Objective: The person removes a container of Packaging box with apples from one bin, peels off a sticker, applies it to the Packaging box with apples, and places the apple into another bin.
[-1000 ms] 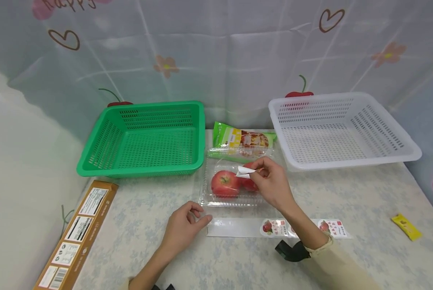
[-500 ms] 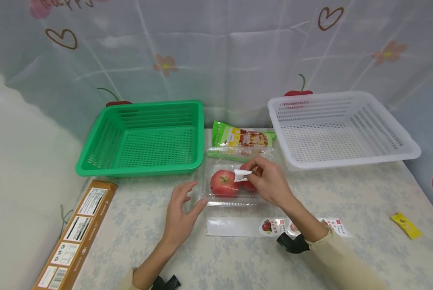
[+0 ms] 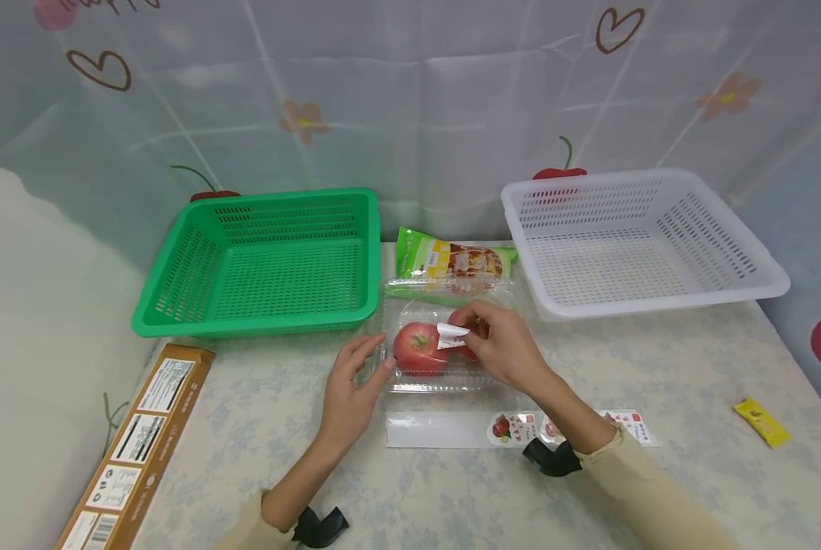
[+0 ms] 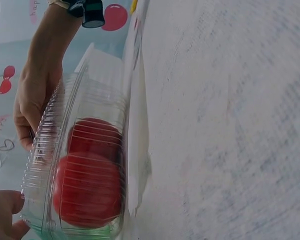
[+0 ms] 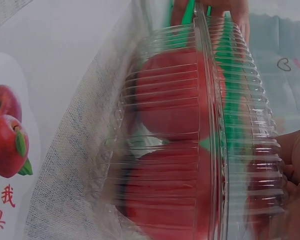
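A clear plastic clamshell box (image 3: pixel 444 384) holding two red apples (image 3: pixel 417 347) lies on the table between the two baskets. My right hand (image 3: pixel 468 332) pinches a small white sticker (image 3: pixel 450 336), its edge curled, just above the lid. My left hand (image 3: pixel 376 355) rests with fairly straight fingers against the box's left end. The left wrist view shows the box (image 4: pixel 80 100) from the side with the apples (image 4: pixel 87 190) inside. Close up in the right wrist view are the ribbed lid (image 5: pixel 240 100) and my left fingertips (image 5: pixel 230 7) at its far end.
A sticker backing strip (image 3: pixel 451 429) with apple labels lies in front of the box. A green basket (image 3: pixel 259 260) stands at back left, a white basket (image 3: pixel 630 241) at back right, a snack bag (image 3: pixel 451 263) between them. A brown carton (image 3: pixel 135 443) lies at left, a yellow packet (image 3: pixel 761 422) at right.
My left hand left the backing strip and moved up to the box's left end. My right hand brought the sticker lower and slightly left over the lid.
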A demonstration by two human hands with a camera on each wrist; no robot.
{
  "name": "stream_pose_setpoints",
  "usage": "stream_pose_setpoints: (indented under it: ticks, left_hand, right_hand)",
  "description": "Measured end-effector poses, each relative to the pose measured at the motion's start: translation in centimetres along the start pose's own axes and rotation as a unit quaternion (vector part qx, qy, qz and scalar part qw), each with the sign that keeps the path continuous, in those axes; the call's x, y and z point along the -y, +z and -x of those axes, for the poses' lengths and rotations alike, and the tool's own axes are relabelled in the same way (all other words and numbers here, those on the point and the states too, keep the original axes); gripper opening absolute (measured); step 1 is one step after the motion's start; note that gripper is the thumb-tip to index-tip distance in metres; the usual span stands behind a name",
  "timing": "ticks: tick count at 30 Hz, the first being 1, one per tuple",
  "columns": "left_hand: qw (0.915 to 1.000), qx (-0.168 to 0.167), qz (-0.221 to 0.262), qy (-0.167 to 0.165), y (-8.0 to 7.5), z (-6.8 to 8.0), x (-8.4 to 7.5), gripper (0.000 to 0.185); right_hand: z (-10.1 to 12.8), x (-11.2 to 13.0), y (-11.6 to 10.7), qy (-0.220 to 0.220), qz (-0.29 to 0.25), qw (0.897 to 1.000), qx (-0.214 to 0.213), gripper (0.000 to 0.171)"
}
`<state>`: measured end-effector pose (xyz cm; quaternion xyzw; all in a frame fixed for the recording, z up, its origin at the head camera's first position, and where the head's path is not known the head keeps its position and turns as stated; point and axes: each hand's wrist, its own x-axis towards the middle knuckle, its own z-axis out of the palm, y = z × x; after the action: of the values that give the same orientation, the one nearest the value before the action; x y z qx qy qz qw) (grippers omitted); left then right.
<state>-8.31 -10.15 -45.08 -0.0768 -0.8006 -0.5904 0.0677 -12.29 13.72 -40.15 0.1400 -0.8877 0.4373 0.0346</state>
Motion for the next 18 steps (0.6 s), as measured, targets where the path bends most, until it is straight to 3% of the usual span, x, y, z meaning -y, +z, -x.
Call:
stream_pose_setpoints:
  ticks: [18]
  left_hand:
    - [0.9997, 0.015, -0.004, -0.019, -0.42, -0.1, -0.17, 0.044]
  right_hand:
    - [-0.38, -0.04, -0.11, -0.042, 0.034, 0.998, 0.018, 0.023]
